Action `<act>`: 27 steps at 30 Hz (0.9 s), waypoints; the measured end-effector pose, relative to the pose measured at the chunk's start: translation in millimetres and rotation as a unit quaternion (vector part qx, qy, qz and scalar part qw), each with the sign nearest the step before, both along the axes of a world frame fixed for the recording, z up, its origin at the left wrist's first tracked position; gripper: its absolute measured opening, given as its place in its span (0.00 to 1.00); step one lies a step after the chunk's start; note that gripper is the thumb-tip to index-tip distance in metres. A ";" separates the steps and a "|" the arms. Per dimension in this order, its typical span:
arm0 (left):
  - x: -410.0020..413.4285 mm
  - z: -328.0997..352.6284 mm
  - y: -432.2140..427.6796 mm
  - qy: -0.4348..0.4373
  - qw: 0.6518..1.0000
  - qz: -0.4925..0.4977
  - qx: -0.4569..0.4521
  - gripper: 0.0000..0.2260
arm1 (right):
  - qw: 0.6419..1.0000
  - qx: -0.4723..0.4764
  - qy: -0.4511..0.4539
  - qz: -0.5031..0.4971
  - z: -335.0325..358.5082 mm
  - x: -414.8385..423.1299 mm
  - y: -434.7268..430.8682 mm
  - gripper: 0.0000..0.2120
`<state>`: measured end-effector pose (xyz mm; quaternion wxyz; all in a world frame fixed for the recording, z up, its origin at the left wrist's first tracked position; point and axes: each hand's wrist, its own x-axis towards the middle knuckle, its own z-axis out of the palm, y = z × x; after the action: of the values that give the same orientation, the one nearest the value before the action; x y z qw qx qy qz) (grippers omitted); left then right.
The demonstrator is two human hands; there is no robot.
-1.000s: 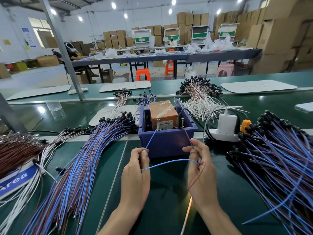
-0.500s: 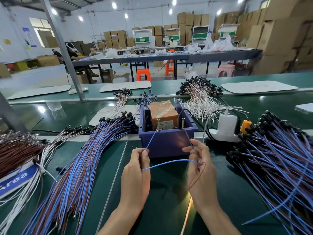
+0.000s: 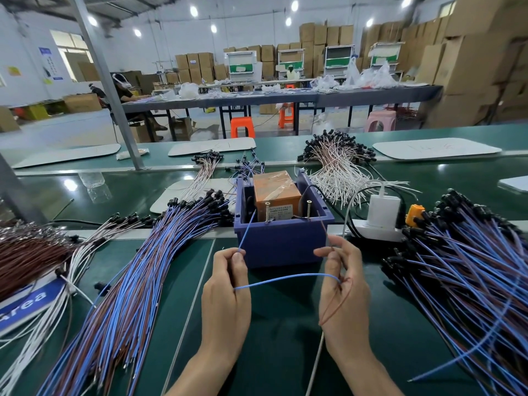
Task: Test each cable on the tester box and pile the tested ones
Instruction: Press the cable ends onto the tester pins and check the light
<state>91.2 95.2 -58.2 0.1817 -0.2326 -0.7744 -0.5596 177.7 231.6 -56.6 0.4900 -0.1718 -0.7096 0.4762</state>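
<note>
**Test step in hand: one cable at the box**

Left hand (image 3: 225, 292) pinches the blue lead (image 3: 285, 278); right hand (image 3: 343, 287) pinches the brown lead (image 3: 335, 304). The cable loops between them, just before the tester box (image 3: 281, 238). Both ends rise toward its screw posts (image 3: 267, 212); contact too fine to tell. Next, likely: lift both ends clear, keep the pinches, lay it on a side heap (image 3: 137, 281).

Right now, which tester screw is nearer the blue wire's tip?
The left screw; the blue wire rises just left of it, the brown wire nears the right screw.
</note>
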 end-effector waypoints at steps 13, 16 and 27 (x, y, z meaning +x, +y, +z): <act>1.0 2.3 -1.1 0.009 1.000 -0.001 0.012 0.07 | 0.999 0.007 0.023 -0.021 6.0 5.2 -4.9 0.14; 0.8 2.0 -0.9 0.001 1.000 0.000 0.014 0.06 | 1.000 0.005 0.017 -0.009 5.2 5.8 -4.8 0.14; 0.1 5.5 -5.1 0.009 1.000 -0.005 0.007 0.07 | 0.997 0.047 -0.055 -0.017 -2.2 4.9 -1.3 0.38</act>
<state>91.2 90.1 -52.7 0.1871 -0.2402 -0.7677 -0.5638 182.6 230.3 -58.8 0.4662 -0.1867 -0.7540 0.4234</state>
